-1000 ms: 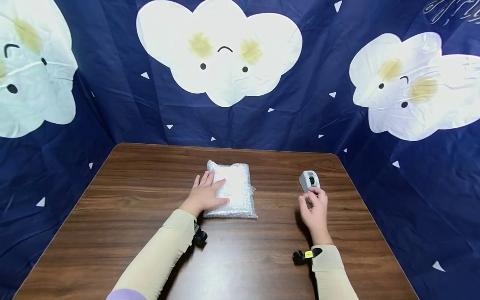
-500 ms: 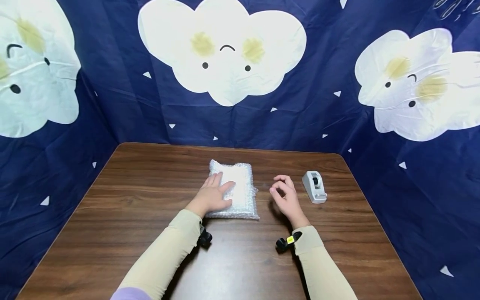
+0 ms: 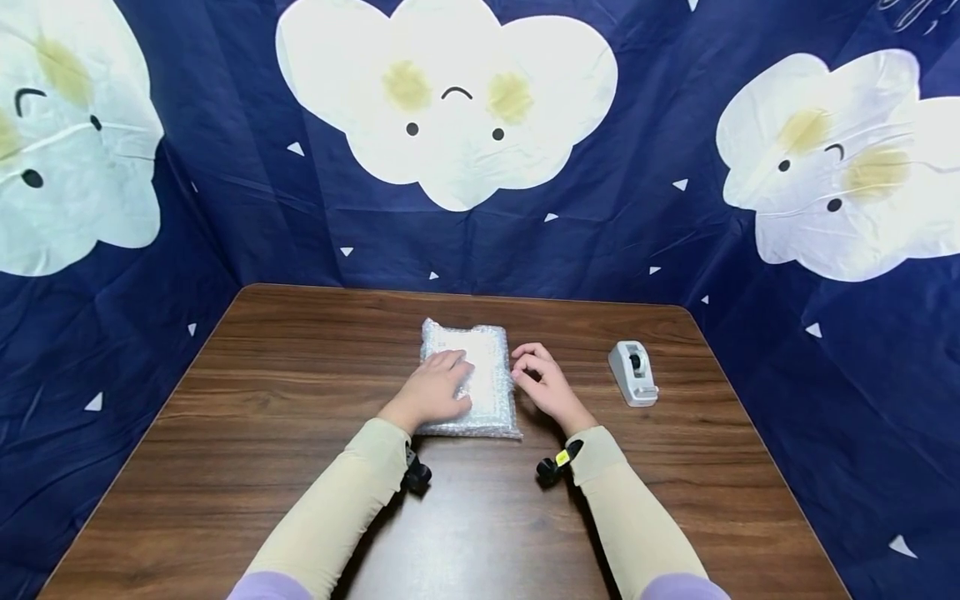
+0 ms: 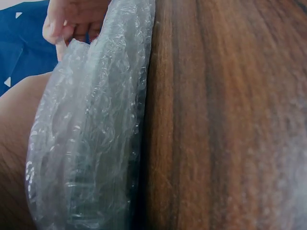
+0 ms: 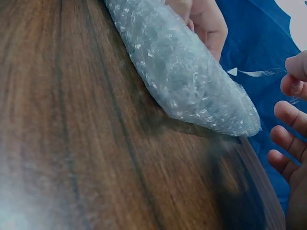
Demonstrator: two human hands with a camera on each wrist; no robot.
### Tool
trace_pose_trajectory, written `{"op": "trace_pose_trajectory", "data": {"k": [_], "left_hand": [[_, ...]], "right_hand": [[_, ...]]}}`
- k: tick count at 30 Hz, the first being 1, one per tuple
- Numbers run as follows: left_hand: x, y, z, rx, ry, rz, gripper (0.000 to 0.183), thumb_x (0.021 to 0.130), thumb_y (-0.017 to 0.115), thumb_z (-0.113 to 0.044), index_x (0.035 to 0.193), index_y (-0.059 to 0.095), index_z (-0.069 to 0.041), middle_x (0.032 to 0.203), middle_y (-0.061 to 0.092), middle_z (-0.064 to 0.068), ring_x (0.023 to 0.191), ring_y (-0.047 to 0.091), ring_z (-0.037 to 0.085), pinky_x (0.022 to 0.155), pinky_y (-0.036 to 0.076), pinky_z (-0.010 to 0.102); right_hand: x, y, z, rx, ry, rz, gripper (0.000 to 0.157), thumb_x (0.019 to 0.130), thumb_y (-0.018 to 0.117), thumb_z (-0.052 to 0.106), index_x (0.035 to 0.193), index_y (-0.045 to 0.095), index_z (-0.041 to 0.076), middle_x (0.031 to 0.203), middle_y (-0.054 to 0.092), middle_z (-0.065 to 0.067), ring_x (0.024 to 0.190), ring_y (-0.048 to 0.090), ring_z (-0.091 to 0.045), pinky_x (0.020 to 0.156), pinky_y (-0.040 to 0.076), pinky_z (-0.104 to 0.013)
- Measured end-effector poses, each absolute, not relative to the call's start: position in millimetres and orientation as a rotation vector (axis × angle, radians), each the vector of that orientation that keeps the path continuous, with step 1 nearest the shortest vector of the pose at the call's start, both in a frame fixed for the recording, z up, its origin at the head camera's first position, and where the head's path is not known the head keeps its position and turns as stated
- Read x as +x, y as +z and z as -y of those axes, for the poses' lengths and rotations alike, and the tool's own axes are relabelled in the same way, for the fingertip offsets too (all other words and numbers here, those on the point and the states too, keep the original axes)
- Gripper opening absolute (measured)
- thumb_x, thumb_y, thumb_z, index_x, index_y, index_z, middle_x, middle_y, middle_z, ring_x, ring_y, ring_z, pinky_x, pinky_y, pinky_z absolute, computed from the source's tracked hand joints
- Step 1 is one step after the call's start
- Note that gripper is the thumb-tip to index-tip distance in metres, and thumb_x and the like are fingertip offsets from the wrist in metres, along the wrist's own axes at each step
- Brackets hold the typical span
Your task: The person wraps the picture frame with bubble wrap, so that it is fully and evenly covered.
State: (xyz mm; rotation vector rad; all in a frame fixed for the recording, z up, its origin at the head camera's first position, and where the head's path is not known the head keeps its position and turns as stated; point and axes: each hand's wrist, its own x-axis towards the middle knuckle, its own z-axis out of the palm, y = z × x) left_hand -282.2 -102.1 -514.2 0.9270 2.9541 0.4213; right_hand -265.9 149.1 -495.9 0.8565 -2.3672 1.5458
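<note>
A flat package in clear bubble wrap (image 3: 489,379) lies on the table, a white face showing through. My left hand (image 3: 432,393) rests on its left half with fingers spread. Just off the package's right edge is my right hand (image 3: 547,387), thumb and index finger together. In the right wrist view, those fingers pinch a thin strip of clear tape (image 5: 261,73) whose free end points toward the package. The left wrist view looks along the package's near side, where layers of bubble wrap (image 4: 96,143) bulge.
A light grey tape dispenser (image 3: 633,379) stands on the wood-grain table (image 3: 300,350), right of the right hand. Dark blue cloth (image 3: 247,225) printed with white clouds hangs behind the table and along both sides.
My right hand has moved left from the tape dispenser to the package's right edge, with the tape strip. My left hand stays on the package, its fingers slightly drawn in.
</note>
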Motion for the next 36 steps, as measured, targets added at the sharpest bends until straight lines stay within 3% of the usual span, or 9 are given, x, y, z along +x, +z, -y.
{"op": "trace_pose_trajectory", "data": {"k": [4, 10, 14, 19, 24, 31, 36], "left_hand": [[-281.2, -511.9, 99.0, 0.941, 0.385, -2.988, 0.06, 0.094, 0.054, -0.05, 0.14, 0.056, -0.011, 0.153, 0.044, 0.016, 0.144, 0.037, 0.034, 0.121, 0.025, 0.049], [-278.7, -507.5, 94.1, 0.94, 0.342, -3.02, 0.06, 0.094, 0.058, -0.057, 0.13, 0.058, -0.009, 0.148, 0.048, 0.019, 0.139, 0.041, 0.035, 0.12, 0.027, 0.05], [-278.2, -506.7, 91.5, 0.929, 0.305, -3.032, 0.062, 0.094, 0.058, -0.056, 0.135, 0.055, -0.01, 0.146, 0.049, 0.019, 0.138, 0.043, 0.036, 0.118, 0.029, 0.051], [-277.7, -505.3, 88.0, 0.943, 0.255, -3.007, 0.063, 0.097, 0.054, -0.053, 0.154, 0.042, -0.029, 0.147, 0.047, 0.02, 0.137, 0.043, 0.041, 0.116, 0.03, 0.057], [-276.3, -503.3, 85.5, 0.984, 0.245, -2.985, 0.057, 0.1, 0.053, -0.048, 0.155, 0.039, -0.041, 0.146, 0.046, 0.023, 0.135, 0.043, 0.046, 0.114, 0.03, 0.063], [-273.8, -501.5, 84.5, 0.96, 0.203, -3.001, 0.059, 0.1, 0.054, -0.048, 0.156, 0.038, -0.037, 0.146, 0.047, 0.023, 0.134, 0.044, 0.044, 0.112, 0.032, 0.063], [-274.1, -502.9, 84.2, 0.927, 0.168, -2.992, 0.061, 0.1, 0.052, -0.051, 0.156, 0.038, -0.034, 0.149, 0.045, 0.022, 0.137, 0.042, 0.043, 0.114, 0.031, 0.063]], "right_hand": [[-279.9, -514.4, -150.9, 0.816, 1.545, 2.43, 0.015, 0.093, 0.062, -0.008, 0.08, 0.06, -0.004, 0.121, 0.056, -0.034, 0.098, 0.053, -0.038, 0.08, 0.043, -0.049], [-292.0, -530.4, -155.4, 0.733, 1.533, 2.494, 0.019, 0.093, 0.065, -0.001, 0.076, 0.06, 0.005, 0.12, 0.058, -0.022, 0.092, 0.052, -0.025, 0.077, 0.04, -0.028], [-294.0, -532.0, -157.9, 0.711, 1.538, 2.513, 0.02, 0.093, 0.066, 0.005, 0.075, 0.06, 0.009, 0.117, 0.059, -0.017, 0.086, 0.051, -0.019, 0.074, 0.04, -0.025], [-294.6, -533.4, -160.4, 0.666, 1.528, 2.537, 0.021, 0.092, 0.066, 0.003, 0.073, 0.06, 0.008, 0.115, 0.059, -0.017, 0.084, 0.051, -0.018, 0.072, 0.039, -0.025], [-293.8, -533.4, -160.9, 0.633, 1.502, 2.565, 0.023, 0.094, 0.067, 0.002, 0.072, 0.06, 0.007, 0.114, 0.06, -0.02, 0.085, 0.05, -0.017, 0.072, 0.038, -0.023], [-279.0, -506.2, -154.2, 0.666, 1.511, 2.58, 0.021, 0.093, 0.062, -0.006, 0.073, 0.058, -0.004, 0.114, 0.058, -0.033, 0.088, 0.051, -0.027, 0.072, 0.037, -0.022], [-270.2, -491.0, -152.3, 0.691, 1.498, 2.585, 0.021, 0.093, 0.061, -0.007, 0.073, 0.056, -0.005, 0.112, 0.057, -0.035, 0.089, 0.053, -0.029, 0.073, 0.039, -0.024]]}}
